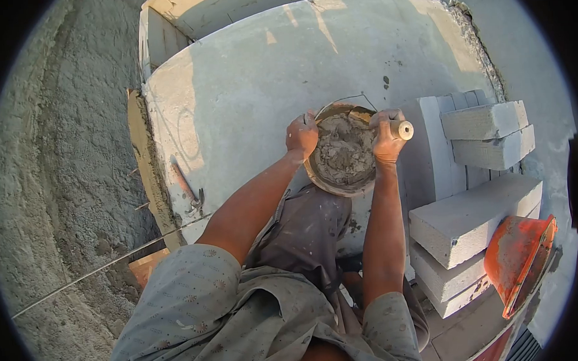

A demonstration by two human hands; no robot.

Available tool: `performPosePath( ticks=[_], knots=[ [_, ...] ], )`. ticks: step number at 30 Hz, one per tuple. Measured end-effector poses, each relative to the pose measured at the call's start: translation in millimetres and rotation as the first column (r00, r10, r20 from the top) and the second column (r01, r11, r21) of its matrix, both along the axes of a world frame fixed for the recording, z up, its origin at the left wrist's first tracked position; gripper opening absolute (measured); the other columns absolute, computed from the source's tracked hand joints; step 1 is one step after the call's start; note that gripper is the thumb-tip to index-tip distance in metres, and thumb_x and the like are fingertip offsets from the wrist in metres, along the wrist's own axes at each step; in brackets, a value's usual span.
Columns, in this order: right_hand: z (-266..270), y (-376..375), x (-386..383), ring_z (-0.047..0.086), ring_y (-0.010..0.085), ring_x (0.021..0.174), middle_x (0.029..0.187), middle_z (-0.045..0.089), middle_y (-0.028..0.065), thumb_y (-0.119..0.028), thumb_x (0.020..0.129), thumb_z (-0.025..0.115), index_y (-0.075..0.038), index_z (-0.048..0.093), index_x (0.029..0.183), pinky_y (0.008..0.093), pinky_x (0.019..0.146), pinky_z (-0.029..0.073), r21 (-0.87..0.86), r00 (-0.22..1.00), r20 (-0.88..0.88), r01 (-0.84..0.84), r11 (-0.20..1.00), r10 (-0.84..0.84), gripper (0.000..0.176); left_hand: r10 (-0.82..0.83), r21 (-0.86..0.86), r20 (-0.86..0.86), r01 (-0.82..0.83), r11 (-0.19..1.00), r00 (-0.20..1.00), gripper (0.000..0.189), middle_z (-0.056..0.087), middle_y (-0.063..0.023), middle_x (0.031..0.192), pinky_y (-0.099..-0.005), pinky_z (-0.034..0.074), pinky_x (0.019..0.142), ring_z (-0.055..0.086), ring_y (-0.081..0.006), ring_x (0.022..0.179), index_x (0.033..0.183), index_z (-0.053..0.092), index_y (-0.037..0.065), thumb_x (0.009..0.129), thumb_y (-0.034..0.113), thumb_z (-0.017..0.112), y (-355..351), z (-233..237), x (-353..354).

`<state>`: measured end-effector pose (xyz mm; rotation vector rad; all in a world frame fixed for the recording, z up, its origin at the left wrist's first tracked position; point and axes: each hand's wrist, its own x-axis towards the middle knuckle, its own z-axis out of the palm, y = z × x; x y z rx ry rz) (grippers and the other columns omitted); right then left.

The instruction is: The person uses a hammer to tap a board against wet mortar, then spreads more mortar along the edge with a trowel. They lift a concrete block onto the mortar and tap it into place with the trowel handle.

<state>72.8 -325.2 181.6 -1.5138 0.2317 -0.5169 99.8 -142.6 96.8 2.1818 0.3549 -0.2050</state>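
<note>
In the middle of the head view a round bucket (330,188) holds lumpy grey mortar (342,154). A thin wire handle arches beyond its far rim. My left hand (302,135) is closed on the bucket's left rim. At the right rim, my right hand (387,137) is wrapped round the wooden handle of a trowel (402,130), whose end points right. Part of the trowel's blade seems to show over the mortar near the far rim; the rest is hidden.
Pale blocks (475,215) are stacked to the right, with an orange basin (514,258) tilted beside them. A hammer (186,187) lies left on the pale slab (254,86). A string (107,266) crosses lower left, past a wooden board (150,166) along the slab's edge.
</note>
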Motion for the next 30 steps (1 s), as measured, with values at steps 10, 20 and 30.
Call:
performPosePath(
  ticks=[10,20,30],
  knots=[
    [30.9,-14.2,-39.3,0.055,0.0155,0.060,0.069,0.060,0.0092,-0.006,0.090,0.058,0.000,0.055,0.080,0.0282,0.060,0.046,0.081,0.980,0.166,-0.121,0.989,0.106,0.013,0.015,-0.019,0.048,-0.014,1.000,0.999,0.050,0.065,-0.0278,0.083,-0.0492,0.047,0.074,0.061,-0.0462,0.081,0.090,0.067,-0.002,0.102,0.040,0.042,-0.3,-6.9,-0.2],
    [-4.2,9.9,-45.6,0.055,0.0144,0.065,0.071,0.058,0.0073,-0.005,0.085,0.059,0.000,0.055,0.080,0.0287,0.063,0.046,-0.066,0.962,0.005,-0.272,0.960,0.273,0.007,-0.017,-0.047,-0.011,0.016,0.999,1.000,0.049,0.067,-0.0244,0.084,-0.0511,0.047,0.072,0.063,-0.0460,0.083,0.090,0.068,0.001,0.101,0.042,0.044,2.3,-0.8,-2.2],
    [-24.0,37.4,-0.9,0.048,0.0111,0.064,0.069,0.053,0.0009,0.000,0.078,0.062,-0.003,0.054,0.072,0.0273,0.062,0.042,-0.107,0.911,-0.059,-0.413,0.905,0.408,0.011,-0.038,-0.071,0.021,0.039,0.997,0.999,0.050,0.066,-0.0256,0.082,-0.0514,0.047,0.073,0.062,-0.0467,0.082,0.091,0.068,0.001,0.101,0.042,0.042,3.6,-6.4,-0.3]
  ],
)
